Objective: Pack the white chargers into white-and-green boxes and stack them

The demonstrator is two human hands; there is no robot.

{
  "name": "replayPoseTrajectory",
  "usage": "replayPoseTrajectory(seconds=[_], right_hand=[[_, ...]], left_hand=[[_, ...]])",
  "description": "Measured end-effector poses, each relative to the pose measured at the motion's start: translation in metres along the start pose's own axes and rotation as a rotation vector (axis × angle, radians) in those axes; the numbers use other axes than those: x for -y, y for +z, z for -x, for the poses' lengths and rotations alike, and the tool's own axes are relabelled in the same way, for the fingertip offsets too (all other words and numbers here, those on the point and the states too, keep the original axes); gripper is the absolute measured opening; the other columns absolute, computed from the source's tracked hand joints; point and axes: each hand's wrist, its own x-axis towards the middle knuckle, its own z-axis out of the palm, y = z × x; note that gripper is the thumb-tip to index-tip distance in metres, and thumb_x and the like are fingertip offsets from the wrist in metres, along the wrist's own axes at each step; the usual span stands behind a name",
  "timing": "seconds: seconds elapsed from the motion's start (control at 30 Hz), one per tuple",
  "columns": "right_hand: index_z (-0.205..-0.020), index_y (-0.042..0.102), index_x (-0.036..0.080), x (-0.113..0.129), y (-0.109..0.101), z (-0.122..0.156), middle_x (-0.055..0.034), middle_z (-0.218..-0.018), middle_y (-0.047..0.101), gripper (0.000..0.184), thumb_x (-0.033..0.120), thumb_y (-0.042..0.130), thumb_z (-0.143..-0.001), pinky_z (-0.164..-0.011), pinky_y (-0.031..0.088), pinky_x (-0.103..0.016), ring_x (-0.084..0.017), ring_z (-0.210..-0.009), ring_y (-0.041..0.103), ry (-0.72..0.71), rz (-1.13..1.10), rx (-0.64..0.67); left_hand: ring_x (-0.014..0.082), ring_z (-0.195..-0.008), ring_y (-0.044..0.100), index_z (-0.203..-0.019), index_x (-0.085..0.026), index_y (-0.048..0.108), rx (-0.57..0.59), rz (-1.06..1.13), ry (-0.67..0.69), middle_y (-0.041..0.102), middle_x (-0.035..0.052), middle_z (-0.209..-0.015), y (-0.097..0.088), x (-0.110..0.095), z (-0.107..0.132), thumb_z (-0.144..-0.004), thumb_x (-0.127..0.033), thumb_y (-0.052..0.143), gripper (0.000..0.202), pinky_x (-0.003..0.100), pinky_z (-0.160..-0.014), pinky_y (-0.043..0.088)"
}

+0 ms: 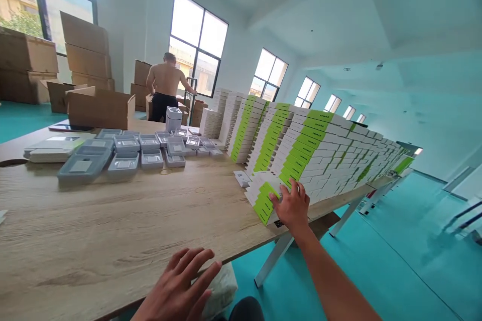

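Partly hidden, green-banded white boxes (264, 204) beneath the right hand (289, 204)

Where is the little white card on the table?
In the head view, the white card lies on the wooden table, just left of the green-striped boxes under the right hand.

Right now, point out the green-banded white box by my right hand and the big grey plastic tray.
Green-banded white box (264, 204), head view, on the green band.
Big grey plastic tray (82, 168), head view, on its top face.
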Motion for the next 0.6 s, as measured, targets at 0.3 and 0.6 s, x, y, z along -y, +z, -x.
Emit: replayPoseTrajectory(seconds=[0.3,0.6], right_hand=[[-0.132,0.057,0.019,0.006,0.005,-0.014,-0.0164,-0.14,0.059,0.041,0.032,0.062,-0.093,-0.092,0.043,-0.045,-0.033,-0.122,0.054,-0.184,0.176,0.15],[-0.132,0.056,0.014,0.033,0.005,0.001,-0.0199,-0.142,0.057,0.039,0.024,0.056,-0.095,-0.101,0.041,-0.05,-0.036,-0.131,0.049,-0.215,0.083,0.024]], left_hand=[[0.0186,-0.105,0.074,-0.133,-0.032,0.064,0.1,-0.038,-0.115,0.073,0.0022,-0.127,-0.022,0.06,0.028,-0.099,-0.032,0.052,0.036,0.021,-0.086,0.06],[0.0223,-0.108,0.073,-0.133,-0.038,0.063,0.301,0.113,-0.359,0.07,-0.0005,-0.133,-0.016,0.116,0.067,-0.093,-0.034,0.059,0.04,0.024,-0.085,0.061]])
